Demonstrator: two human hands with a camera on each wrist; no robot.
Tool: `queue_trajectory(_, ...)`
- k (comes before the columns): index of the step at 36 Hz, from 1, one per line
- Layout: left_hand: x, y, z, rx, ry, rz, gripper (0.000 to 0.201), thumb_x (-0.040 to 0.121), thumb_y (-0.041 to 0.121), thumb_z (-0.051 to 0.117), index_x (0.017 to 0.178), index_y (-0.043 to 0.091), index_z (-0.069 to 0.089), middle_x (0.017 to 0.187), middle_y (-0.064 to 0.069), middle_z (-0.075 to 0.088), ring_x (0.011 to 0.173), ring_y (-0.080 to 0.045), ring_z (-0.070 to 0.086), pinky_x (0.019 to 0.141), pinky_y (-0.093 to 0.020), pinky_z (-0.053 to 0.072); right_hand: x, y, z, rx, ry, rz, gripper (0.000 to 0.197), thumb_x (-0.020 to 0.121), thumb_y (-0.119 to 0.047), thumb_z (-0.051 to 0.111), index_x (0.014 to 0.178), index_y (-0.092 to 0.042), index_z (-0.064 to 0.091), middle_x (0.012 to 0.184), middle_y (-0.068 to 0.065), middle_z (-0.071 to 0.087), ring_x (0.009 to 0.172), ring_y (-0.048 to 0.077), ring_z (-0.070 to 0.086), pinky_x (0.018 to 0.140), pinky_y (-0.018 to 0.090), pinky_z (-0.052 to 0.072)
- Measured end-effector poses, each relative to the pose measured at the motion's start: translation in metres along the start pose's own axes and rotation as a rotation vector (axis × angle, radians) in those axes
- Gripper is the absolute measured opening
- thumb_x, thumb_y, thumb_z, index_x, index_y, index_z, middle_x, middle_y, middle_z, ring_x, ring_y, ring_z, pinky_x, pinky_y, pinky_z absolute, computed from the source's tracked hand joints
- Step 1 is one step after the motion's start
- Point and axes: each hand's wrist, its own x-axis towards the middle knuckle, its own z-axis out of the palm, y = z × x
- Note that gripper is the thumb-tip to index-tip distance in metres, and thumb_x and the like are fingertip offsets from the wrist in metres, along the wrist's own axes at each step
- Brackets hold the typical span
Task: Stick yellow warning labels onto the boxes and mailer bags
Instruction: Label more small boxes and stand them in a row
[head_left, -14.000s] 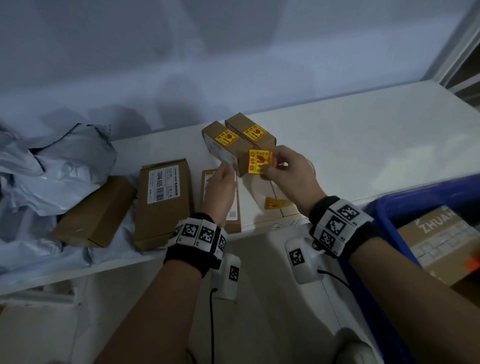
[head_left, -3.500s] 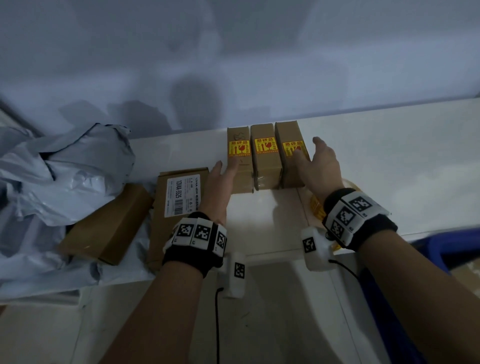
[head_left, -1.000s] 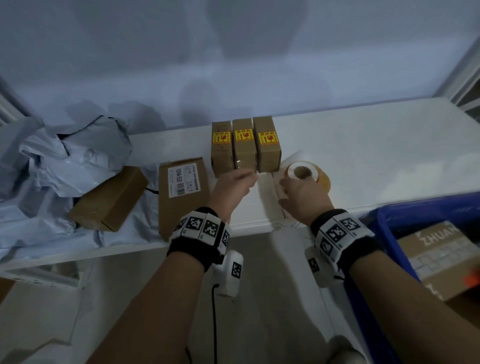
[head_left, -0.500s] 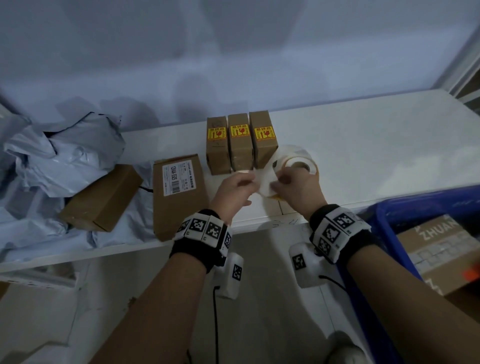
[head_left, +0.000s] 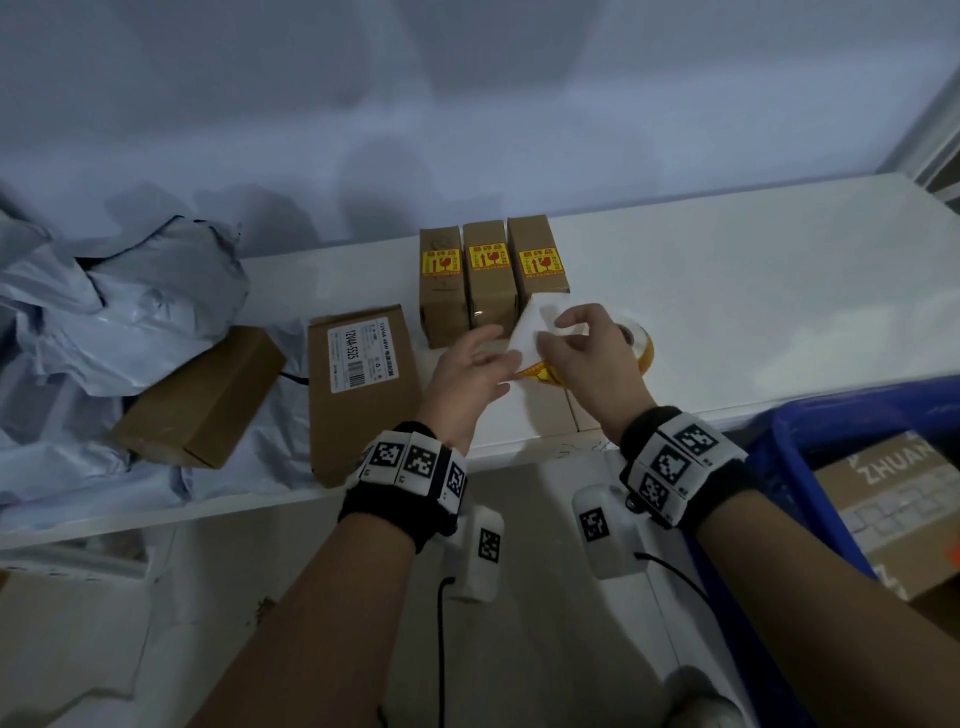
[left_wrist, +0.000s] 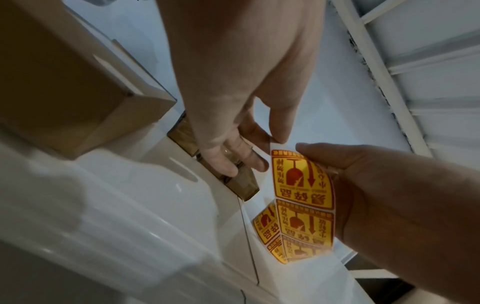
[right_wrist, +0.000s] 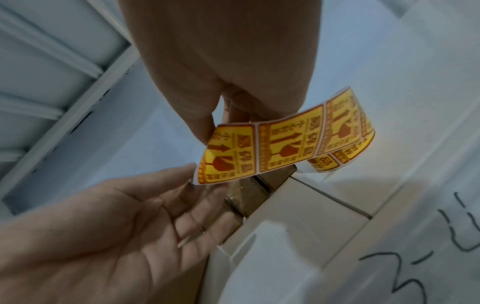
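Observation:
My right hand (head_left: 558, 338) pinches a strip of yellow warning labels (right_wrist: 283, 142) pulled off the label roll (head_left: 638, 344), which lies on the table behind that hand. The strip's white backing (head_left: 530, 332) faces up in the head view. My left hand (right_wrist: 187, 185) is beside it with loosely straight fingers, its thumb tip touching the free end of the strip (left_wrist: 301, 176). Three small brown boxes (head_left: 488, 275) stand side by side just beyond, each with a yellow label on top. A larger box (head_left: 363, 395) with a white shipping label lies to the left.
Another brown box (head_left: 200, 397) rests on crumpled grey mailer bags (head_left: 119, 306) at the left. A blue bin (head_left: 795, 447) holding a carton (head_left: 893, 493) stands at the lower right. The white table (head_left: 753, 291) ends at a front edge under my wrists.
Both hands left the three boxes. The right hand picked up the strip from the roll and lifted it, and the left hand moved over to touch its free end.

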Motion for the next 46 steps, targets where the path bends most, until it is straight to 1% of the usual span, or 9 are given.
queue_trajectory(7,0.001,0.004,-0.009,-0.063,0.096,0.065,0.027,0.097,0.009,0.058,0.122,0.016,0.064,0.116,-0.016,0.068,0.098,-0.025,0.067,0.079,-0.027,0.057,-0.003,0.000,0.005,-0.152,-0.101,-0.107,0.030,0.088,-0.038,0.068,0.109,-0.022,0.054,0.092,0.001,0.073,0.084,0.016,0.070,0.077,0.035,0.058)
queue_trajectory(13,0.002,0.004,-0.015,-0.081,0.144,0.070,0.018,0.099,0.012,0.056,0.098,0.022,0.070,0.114,-0.012,0.068,0.098,-0.023,0.066,0.080,-0.029,0.054,-0.003,0.001,0.004,-0.340,-0.085,-0.199,0.016,0.095,-0.027,0.058,0.100,-0.014,0.065,0.095,-0.001,0.070,0.086,0.013,0.066,0.064,0.013,0.048)
queue_trajectory(16,0.001,0.003,-0.015,-0.038,0.082,0.083,0.015,0.098,0.018,0.059,0.105,0.025,0.071,0.115,-0.011,0.068,0.103,-0.023,0.065,0.080,-0.030,0.050,-0.001,0.001,0.005,-0.309,-0.084,-0.195,0.014,0.096,-0.024,0.056,0.101,-0.013,0.064,0.098,0.000,0.069,0.085,0.010,0.064,0.066,0.014,0.048)
queue_trajectory(21,-0.002,0.002,-0.006,0.043,0.001,0.075,0.030,0.092,0.022,0.068,0.122,0.025,0.066,0.119,-0.007,0.067,0.105,-0.018,0.061,0.079,-0.027,0.045,-0.001,0.003,0.005,-0.240,-0.080,-0.181,0.013,0.099,-0.020,0.051,0.104,-0.013,0.060,0.098,0.002,0.068,0.088,0.013,0.063,0.066,0.016,0.045)
queue_trajectory(28,0.001,0.000,-0.002,0.044,0.036,0.101,0.031,0.089,0.012,0.071,0.115,0.022,0.060,0.108,-0.001,0.069,0.086,-0.006,0.060,0.066,-0.019,0.043,-0.002,0.004,0.006,-0.239,-0.113,-0.193,0.010,0.096,-0.017,0.056,0.105,-0.015,0.059,0.099,0.001,0.068,0.085,0.008,0.061,0.065,0.012,0.044)
queue_trajectory(33,0.002,-0.001,-0.003,0.042,0.053,0.160,0.026,0.088,0.005,0.070,0.111,0.015,0.061,0.110,-0.013,0.069,0.082,-0.007,0.059,0.056,-0.004,0.044,-0.002,0.002,0.005,-0.190,-0.130,-0.166,0.012,0.092,-0.016,0.060,0.104,-0.016,0.056,0.102,0.002,0.069,0.088,0.009,0.064,0.066,0.013,0.048)
queue_trajectory(39,0.004,-0.002,-0.002,0.067,0.041,0.151,0.019,0.088,0.009,0.071,0.102,0.019,0.061,0.098,-0.007,0.064,0.077,-0.008,0.055,0.053,-0.007,0.041,-0.004,0.000,0.005,-0.182,-0.152,-0.200,0.037,0.093,-0.025,0.062,0.128,-0.026,0.052,0.104,0.000,0.066,0.093,0.010,0.064,0.070,0.012,0.046)
queue_trajectory(43,0.005,-0.005,-0.004,0.078,0.047,0.153,0.015,0.088,0.007,0.071,0.096,0.016,0.062,0.090,-0.003,0.061,0.076,-0.007,0.054,0.054,-0.006,0.042,-0.004,-0.002,0.005,-0.376,-0.109,-0.329,0.021,0.093,-0.026,0.063,0.112,-0.021,0.069,0.099,-0.003,0.061,0.086,0.008,0.054,0.069,0.015,0.039)
queue_trajectory(46,0.005,-0.007,-0.004,0.084,0.048,0.148,0.014,0.087,0.006,0.072,0.095,0.014,0.063,0.088,-0.003,0.061,0.074,-0.007,0.055,0.056,-0.007,0.042,-0.003,-0.001,0.005,-0.394,-0.095,-0.352,0.012,0.091,-0.023,0.065,0.101,-0.019,0.070,0.095,-0.003,0.055,0.087,0.012,0.053,0.071,0.016,0.038)
